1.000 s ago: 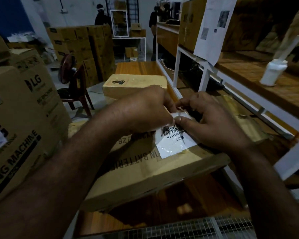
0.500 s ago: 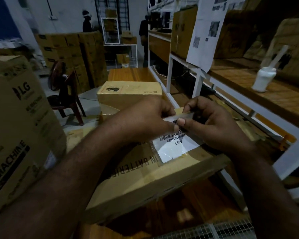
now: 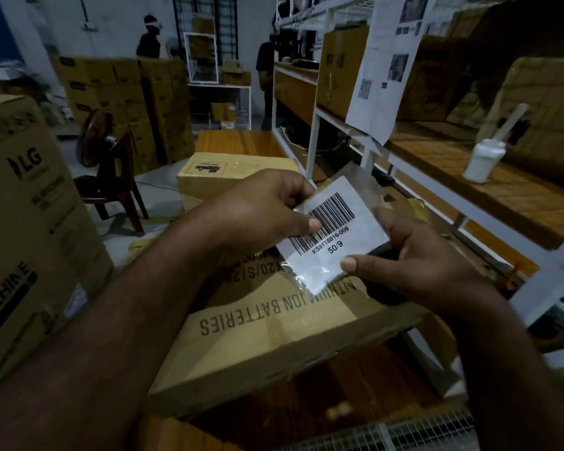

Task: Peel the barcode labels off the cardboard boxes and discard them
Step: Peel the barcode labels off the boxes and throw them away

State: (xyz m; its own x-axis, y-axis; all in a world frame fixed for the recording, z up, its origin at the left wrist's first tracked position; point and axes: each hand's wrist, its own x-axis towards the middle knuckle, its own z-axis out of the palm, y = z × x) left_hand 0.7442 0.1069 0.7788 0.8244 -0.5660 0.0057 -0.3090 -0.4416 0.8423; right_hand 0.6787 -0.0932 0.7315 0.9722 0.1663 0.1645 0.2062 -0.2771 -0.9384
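Barcode label pinched between both hands above box.

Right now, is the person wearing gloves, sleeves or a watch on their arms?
No. The left hand and right hand are bare, with no gloves or rings showing. Both forearms are uncovered as far as the view reaches, with no sleeve, watch or bracelet.

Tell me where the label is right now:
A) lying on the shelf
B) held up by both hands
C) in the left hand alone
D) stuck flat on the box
B: the label is raised above the box, with the left hand pinching one edge and the right hand pinching the other.
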